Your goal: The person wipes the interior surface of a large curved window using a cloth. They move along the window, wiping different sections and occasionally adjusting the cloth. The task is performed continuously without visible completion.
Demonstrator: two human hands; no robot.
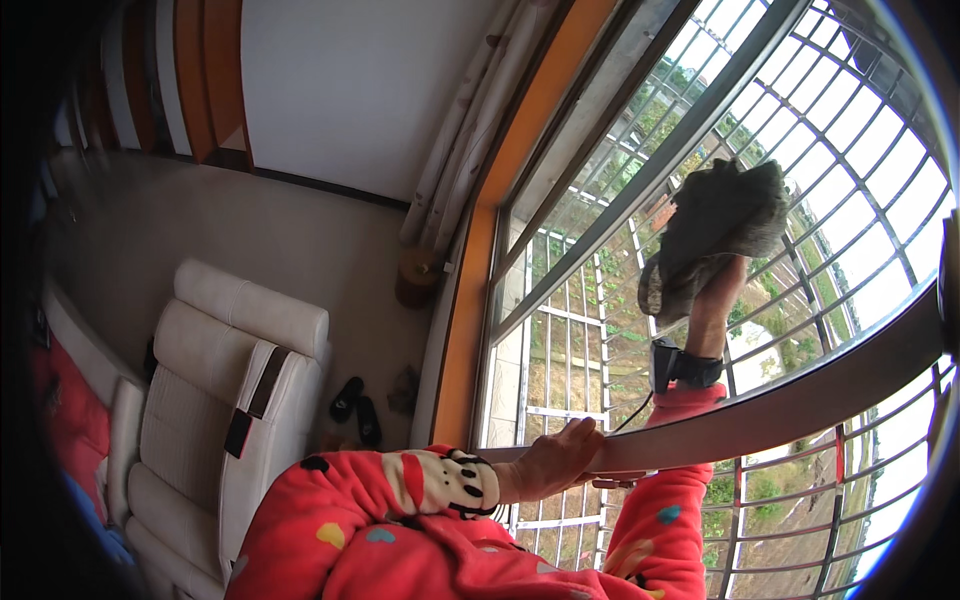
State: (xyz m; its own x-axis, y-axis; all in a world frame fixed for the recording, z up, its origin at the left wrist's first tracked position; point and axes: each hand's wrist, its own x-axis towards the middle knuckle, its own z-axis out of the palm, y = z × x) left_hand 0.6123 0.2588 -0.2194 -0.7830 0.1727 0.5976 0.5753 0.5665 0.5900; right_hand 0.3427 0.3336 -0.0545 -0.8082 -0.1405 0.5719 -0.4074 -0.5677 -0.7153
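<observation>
My left hand (559, 461) grips the edge of a sliding window's metal sash frame (712, 435), its fingers curled over it. My right arm passes beyond that frame, on the far side of the sash. A bunched dark grey cloth (724, 214) is in my right hand (724, 281) and covers most of its fingers. The cloth is raised in front of the metal window bars (840, 172); whether it touches the glass I cannot tell. A black device on a strap (686, 366), with a thin cable, is around my right wrist.
An orange wooden window surround (469, 315) borders the opening, with a pale curtain (465, 120) beside it. A cream recliner sofa (202, 360) stands at left. Black slippers (356, 409) and a round brown container (418, 277) are on the floor. Outside lie fields and plants.
</observation>
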